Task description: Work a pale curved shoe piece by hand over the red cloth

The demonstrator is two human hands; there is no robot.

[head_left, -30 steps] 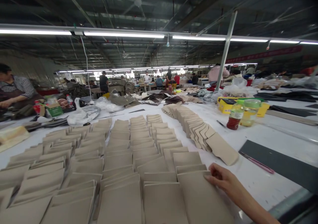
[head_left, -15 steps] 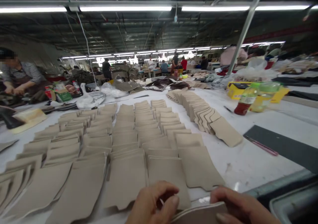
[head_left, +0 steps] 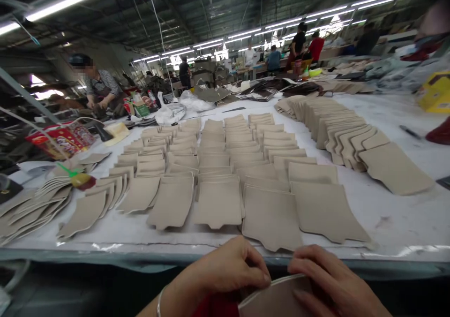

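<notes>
Just past the table's front edge, my right hand (head_left: 332,277) grips a beige leather-like panel (head_left: 281,298), its fingers behind and its thumb in front. My left hand (head_left: 234,265) is closed, with thumb and fingertips pinched at the panel's upper left edge. The panel shows a pale double edge along the top, and its lower part is cut off by the frame. Beyond my hands, overlapping rows of similar panels (head_left: 220,200) lie on the white table (head_left: 147,239), some with a small tab at the near edge.
A curved, fanned row of panels (head_left: 351,129) lies to the right. More pieces (head_left: 38,204) are stacked at the left, beside a small bottle with a green nozzle (head_left: 79,178). A red packet (head_left: 63,139) stands behind. A co-worker (head_left: 101,89) works at the far left.
My view has swung left and tilted, so the table's front edge shows. My left hand has moved from beside the panel to its upper edge. My right hand keeps its hold.
</notes>
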